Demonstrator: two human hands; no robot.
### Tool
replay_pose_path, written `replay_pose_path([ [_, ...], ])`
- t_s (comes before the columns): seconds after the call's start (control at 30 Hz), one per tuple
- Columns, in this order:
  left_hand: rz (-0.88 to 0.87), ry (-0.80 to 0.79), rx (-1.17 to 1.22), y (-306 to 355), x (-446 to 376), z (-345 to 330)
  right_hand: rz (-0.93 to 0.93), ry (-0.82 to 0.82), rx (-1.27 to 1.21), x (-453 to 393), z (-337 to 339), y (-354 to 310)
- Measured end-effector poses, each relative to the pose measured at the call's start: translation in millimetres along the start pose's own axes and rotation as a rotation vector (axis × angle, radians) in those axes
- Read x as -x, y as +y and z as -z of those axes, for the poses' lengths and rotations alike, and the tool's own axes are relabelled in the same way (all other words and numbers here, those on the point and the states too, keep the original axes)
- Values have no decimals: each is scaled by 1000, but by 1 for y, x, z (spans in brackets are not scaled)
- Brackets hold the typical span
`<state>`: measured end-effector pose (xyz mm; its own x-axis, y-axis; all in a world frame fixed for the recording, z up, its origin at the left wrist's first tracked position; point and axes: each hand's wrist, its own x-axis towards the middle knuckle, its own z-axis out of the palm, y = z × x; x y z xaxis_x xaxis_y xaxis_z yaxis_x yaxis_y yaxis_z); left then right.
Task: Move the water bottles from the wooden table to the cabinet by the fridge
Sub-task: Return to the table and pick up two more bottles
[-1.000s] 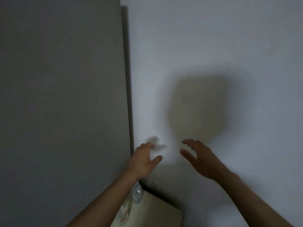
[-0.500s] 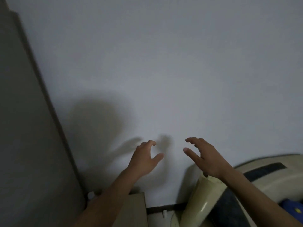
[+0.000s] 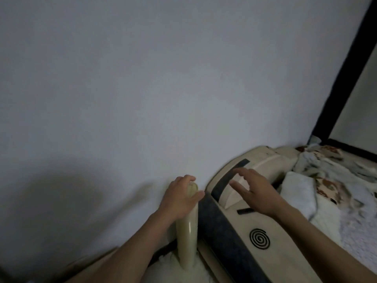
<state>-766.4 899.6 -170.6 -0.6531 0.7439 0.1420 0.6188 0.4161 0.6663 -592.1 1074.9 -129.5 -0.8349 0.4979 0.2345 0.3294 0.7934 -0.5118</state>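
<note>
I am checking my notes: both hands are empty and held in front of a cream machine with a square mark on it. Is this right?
Not quite. The head view shows a black spiral mark on the cream machine, not a square one. The left hand and right hand are indeed empty.

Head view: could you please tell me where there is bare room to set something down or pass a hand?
The cream casing is bare around the spiral mark, between the dark strip and the right forearm. There is open air between the left hand and the right hand. Crowded: rumpled blankets at right, and the narrow slot between the cream tube and the casing.
</note>
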Motion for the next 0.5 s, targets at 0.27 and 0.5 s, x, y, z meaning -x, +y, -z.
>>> replay_pose_path([
  [0.27, -295, -233, -33, 125, -31, -89, -255, 214, 129, 109, 87, 81],
  [0.5, -558, -421, -27, 211, -33, -163, -556, 350, 217, 184, 138, 106],
])
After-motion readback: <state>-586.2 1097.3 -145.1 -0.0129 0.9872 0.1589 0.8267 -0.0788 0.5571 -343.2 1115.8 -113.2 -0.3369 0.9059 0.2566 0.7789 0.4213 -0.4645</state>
